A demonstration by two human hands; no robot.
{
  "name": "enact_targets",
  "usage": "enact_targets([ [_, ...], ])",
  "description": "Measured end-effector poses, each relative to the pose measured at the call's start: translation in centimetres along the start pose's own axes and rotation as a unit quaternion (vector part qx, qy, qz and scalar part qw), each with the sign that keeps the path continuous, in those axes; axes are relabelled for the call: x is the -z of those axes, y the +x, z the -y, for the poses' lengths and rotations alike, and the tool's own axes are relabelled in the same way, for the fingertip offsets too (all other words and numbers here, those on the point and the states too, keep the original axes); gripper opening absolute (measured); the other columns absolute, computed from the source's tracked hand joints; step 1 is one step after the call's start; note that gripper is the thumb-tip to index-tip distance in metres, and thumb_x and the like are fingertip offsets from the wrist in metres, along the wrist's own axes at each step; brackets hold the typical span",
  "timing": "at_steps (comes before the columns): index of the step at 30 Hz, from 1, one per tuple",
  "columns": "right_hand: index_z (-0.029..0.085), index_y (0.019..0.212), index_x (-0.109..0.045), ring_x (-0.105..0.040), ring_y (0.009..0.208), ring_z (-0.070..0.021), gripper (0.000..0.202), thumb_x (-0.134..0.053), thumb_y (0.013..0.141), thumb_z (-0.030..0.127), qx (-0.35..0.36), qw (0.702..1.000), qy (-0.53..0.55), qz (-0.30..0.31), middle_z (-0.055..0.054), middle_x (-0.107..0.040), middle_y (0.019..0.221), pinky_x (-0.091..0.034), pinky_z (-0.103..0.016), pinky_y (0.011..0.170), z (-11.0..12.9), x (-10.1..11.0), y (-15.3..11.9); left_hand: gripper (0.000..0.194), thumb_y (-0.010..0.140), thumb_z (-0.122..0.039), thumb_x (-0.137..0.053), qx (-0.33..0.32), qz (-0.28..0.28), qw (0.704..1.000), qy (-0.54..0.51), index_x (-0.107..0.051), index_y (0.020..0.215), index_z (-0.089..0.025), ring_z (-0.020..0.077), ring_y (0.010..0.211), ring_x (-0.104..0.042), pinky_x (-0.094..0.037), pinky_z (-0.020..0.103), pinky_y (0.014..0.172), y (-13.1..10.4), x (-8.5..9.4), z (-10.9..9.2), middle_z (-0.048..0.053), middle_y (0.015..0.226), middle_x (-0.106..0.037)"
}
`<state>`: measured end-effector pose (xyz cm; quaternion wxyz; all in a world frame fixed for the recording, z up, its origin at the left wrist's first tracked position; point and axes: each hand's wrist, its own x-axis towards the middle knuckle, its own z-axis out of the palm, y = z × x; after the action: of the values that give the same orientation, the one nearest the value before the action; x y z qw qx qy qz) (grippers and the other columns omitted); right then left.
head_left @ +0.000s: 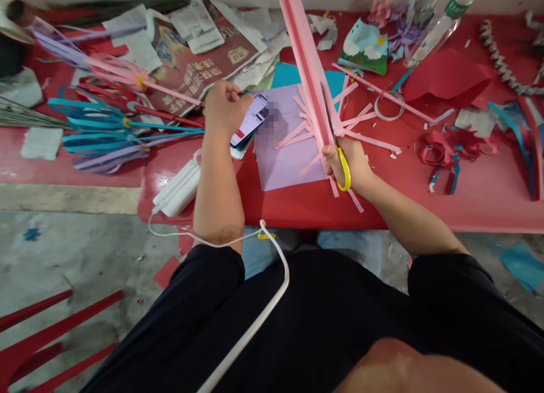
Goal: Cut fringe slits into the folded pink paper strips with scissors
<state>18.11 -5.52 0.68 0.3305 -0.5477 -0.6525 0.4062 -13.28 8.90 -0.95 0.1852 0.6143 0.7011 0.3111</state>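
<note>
My right hand (351, 161) is closed around the yellow handle of scissors (344, 169) and the lower end of a long pink paper strip (306, 59). The scissor blades lie along that strip. Beside the phone (250, 119), my left hand (225, 107) has its fingers curled together; what they hold, if anything, is too small to make out. Thin pink strips (369, 139) fan out beneath my right hand, over a purple sheet (276, 169) and the red table (306, 212).
Blue and red paper loops (93, 127) lie at the left, near a white power bank (181, 186) with a cable. Newspapers (204, 59) cover the back left. A tape roll (389, 106), red paper (446, 78) and a plastic bottle (442, 28) are at the right.
</note>
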Motion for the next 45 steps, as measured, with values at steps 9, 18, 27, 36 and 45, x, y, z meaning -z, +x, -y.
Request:
enact_targets([
  [9,0.029,0.082,-0.049,-0.067,0.053,-0.0204,0.078,-0.043,0.098,0.104,0.002,1.000,-0.026,0.012,0.000,-0.061,0.055,-0.049,-0.037,0.059,0.3,0.3,-0.1,0.031,0.093,-0.006,-0.076,0.014,0.066,0.997,-0.028,-0.081,0.122,-0.013,0.0176,0.084,-0.065,-0.060,0.036,0.089,0.4,0.6,1.3,0.002,0.097,-0.076],
  [18,0.029,0.080,-0.053,-0.067,0.056,-0.0217,0.078,-0.046,0.097,0.104,0.004,0.999,-0.040,0.018,-0.001,-0.059,0.056,-0.053,-0.038,0.062,0.2,0.1,0.0,0.036,0.090,-0.016,-0.079,-0.037,0.122,0.991,-0.033,-0.080,0.125,-0.020,0.0127,0.097,-0.064,-0.059,0.033,0.102,0.7,0.8,2.8,-0.005,0.115,-0.083],
  [27,0.029,0.078,-0.052,-0.065,0.053,-0.0217,0.080,-0.044,0.095,0.107,0.020,0.999,-0.033,0.015,0.000,-0.059,0.054,-0.052,-0.039,0.060,0.1,0.0,0.0,0.044,0.084,-0.014,-0.087,-0.020,0.133,0.990,-0.053,-0.077,0.126,-0.017,0.0137,0.098,-0.060,-0.057,0.042,0.115,0.1,1.2,1.7,-0.002,0.122,-0.083],
  [36,0.028,0.081,-0.057,-0.066,0.056,-0.0217,0.079,-0.049,0.095,0.105,0.009,0.999,-0.026,0.017,0.000,-0.059,0.056,-0.053,-0.037,0.061,0.1,0.1,0.0,0.038,0.083,-0.013,-0.084,-0.024,0.119,0.989,-0.087,-0.079,0.120,-0.018,0.0114,0.090,-0.059,-0.058,0.035,0.101,0.4,1.0,2.2,-0.003,0.107,-0.079],
  [45,0.030,0.078,-0.052,-0.060,0.058,-0.0225,0.082,-0.037,0.094,0.109,0.030,0.998,-0.048,0.014,-0.001,-0.054,0.059,-0.049,-0.040,0.062,0.3,0.1,0.0,0.053,0.073,-0.003,-0.066,-0.022,0.135,0.986,-0.091,-0.079,0.123,-0.018,0.0158,0.098,-0.066,-0.062,0.040,0.107,0.3,1.6,2.0,0.001,0.118,-0.085],
])
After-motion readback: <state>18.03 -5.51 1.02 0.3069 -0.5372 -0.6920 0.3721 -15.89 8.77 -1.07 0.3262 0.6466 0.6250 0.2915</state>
